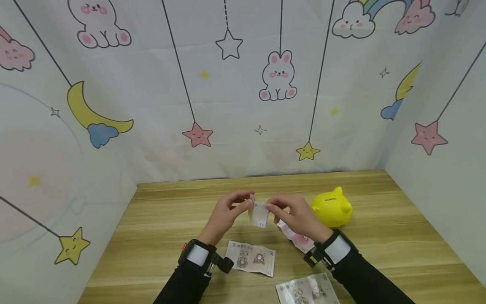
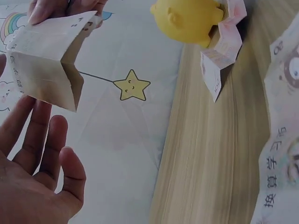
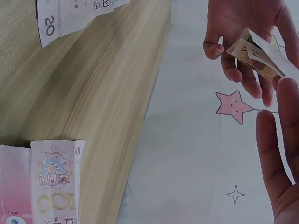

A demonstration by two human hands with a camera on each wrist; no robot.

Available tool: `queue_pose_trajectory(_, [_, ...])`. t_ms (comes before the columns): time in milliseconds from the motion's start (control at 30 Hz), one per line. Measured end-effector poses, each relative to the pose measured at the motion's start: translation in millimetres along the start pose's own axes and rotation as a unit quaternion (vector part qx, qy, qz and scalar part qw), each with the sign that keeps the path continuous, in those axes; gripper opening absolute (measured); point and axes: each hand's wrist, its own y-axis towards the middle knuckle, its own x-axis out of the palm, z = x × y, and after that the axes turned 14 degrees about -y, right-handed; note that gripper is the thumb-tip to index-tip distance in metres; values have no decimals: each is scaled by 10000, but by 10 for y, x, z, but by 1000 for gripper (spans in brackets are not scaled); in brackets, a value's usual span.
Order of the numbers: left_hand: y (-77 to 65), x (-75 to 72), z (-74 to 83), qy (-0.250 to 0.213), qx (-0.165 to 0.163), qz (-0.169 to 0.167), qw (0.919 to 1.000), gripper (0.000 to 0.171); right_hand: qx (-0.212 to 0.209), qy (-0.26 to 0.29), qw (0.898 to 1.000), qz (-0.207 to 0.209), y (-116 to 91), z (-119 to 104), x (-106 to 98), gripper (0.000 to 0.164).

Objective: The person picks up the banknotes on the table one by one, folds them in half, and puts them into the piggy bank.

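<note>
Above the table, a small folded paper play banknote [image 1: 260,215] is held up between both hands. My left hand [image 1: 227,214] pinches its left edge between thumb and forefinger; my right hand [image 1: 298,214] pinches the right edge. In the left wrist view the folded banknote [image 2: 42,58] shows a crease and a bent flap at one end. The right wrist view shows its layers [image 3: 261,56] slightly parted, with the left hand's other fingers [image 3: 250,81] spread loosely beneath. The banknote's value is too small to read.
A yellow piggy bank [image 1: 331,209] with a top slot stands right of the hands. A creased pink 100 note [image 1: 300,240] lies partly under the right hand. One 20 note [image 1: 251,258] lies before the left wrist, another note [image 1: 308,289] nearer the front. Printed cloth walls [image 1: 243,160] surround the table.
</note>
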Motion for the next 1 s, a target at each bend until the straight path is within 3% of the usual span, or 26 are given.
queue_pose_trajectory(167, [-14, 6, 24, -626, 0, -94, 9980, 23, -64, -69, 10000, -14, 11, -26, -20, 7])
queue_pose_trajectory(400, [-42, 0, 36, -925, -167, 229, 9953, 14, -48, -167, 9998, -10, 18, -5, -14, 7])
queue_pose_trajectory(500, [-47, 13, 41, -760, -147, 454, 9960, 11, 24, -225, 9997, 1, 17, 10, -7, 6])
queue_pose_trajectory(600, [-44, 56, 45, -227, 185, 724, 9969, 10, 139, -279, 9995, 24, 12, 33, 7, 6])
queue_pose_trajectory(700, [-38, 114, 44, 534, 712, 1033, 9907, 11, 268, -300, 9992, 66, 8, 42, 16, 5])
queue_pose_trajectory(800, [-38, 152, 25, 840, 982, 1248, 9837, 12, 313, -305, 9990, 125, 10, 58, 32, 5])
queue_pose_trajectory(867, [-44, 151, 0, 731, 909, 1269, 9850, 13, 317, -299, 9989, 153, 11, 71, 42, 5])
queue_pose_trajectory(1000, [-62, 102, -66, 222, 410, 1131, 9925, 17, 331, -308, 9988, 174, 7, 86, 42, 5])
